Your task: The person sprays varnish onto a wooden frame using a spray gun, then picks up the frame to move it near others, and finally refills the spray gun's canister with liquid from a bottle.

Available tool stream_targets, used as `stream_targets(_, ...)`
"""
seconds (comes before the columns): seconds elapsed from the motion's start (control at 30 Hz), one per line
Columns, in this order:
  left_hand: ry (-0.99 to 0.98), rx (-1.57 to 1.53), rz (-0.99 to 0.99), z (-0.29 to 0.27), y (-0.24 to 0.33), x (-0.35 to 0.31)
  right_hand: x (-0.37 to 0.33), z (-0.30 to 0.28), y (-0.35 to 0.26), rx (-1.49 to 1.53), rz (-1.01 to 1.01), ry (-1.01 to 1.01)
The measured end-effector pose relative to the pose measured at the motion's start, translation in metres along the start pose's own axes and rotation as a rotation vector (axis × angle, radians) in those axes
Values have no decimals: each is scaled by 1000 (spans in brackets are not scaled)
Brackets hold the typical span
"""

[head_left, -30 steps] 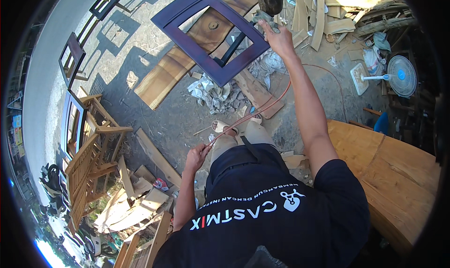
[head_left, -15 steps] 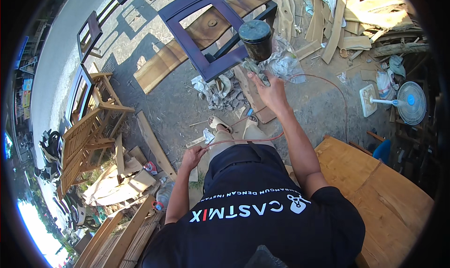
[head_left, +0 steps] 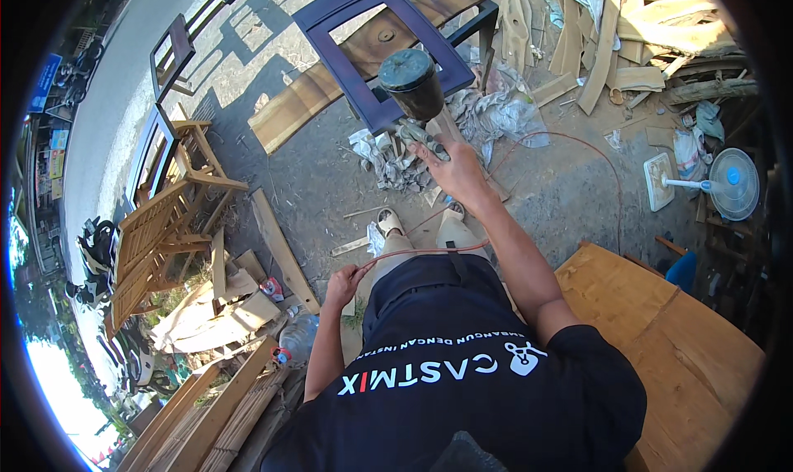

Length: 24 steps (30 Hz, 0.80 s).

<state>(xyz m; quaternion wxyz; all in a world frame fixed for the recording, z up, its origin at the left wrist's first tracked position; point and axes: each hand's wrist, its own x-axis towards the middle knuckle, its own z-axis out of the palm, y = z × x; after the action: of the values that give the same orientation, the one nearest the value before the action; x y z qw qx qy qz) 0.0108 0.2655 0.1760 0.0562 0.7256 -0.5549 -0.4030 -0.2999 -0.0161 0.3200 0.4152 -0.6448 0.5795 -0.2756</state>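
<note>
My right hand (head_left: pixel 450 168) is closed around the handle of a spray gun (head_left: pixel 421 135). A dark paint cup (head_left: pixel 410 82) with a lid sits on top of the gun, tilted, and covers part of a dark purple wooden frame (head_left: pixel 340 36) with a rectangular opening. The frame stands in front of me at an angle, near a long wooden plank (head_left: pixel 285 113). My left hand (head_left: pixel 343 286) is closed on a thin reddish hose (head_left: pixel 413 251), which crosses in front of my waist and passes by my right forearm.
Crumpled sheets (head_left: pixel 388 160) lie on the ground below the frame. A white fan (head_left: pixel 731 183) lies at right, before a heap of wood offcuts (head_left: pixel 673 34). A wooden tabletop (head_left: pixel 644 332) is at my right. Slatted wooden chairs (head_left: pixel 157 232) and dark frames (head_left: pixel 172 59) stand at left.
My right hand has moved the spray gun left across the frame's lower edge, and the cup now overlaps the opening. My left hand keeps holding the hose; the view has shifted slightly.
</note>
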Motion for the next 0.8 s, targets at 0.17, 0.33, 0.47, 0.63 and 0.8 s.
stream_targets(0.17,-94,-10,99,-23,-11,25,-14,-30,-11,-134,125,282)
stream_targets(0.33,-157,43,196,-55,-27,48,-12,-40,1,-258,307,477)
stream_targets(0.47,-198,98,211,-77,-45,64,-25,-23,9,-174,255,577)
stream_targets(0.63,-199,126,218,-97,-77,70,-51,26,-6,-4,294,461)
stream_targets(0.8,-196,131,237,-105,-101,70,-72,63,-38,50,199,339)
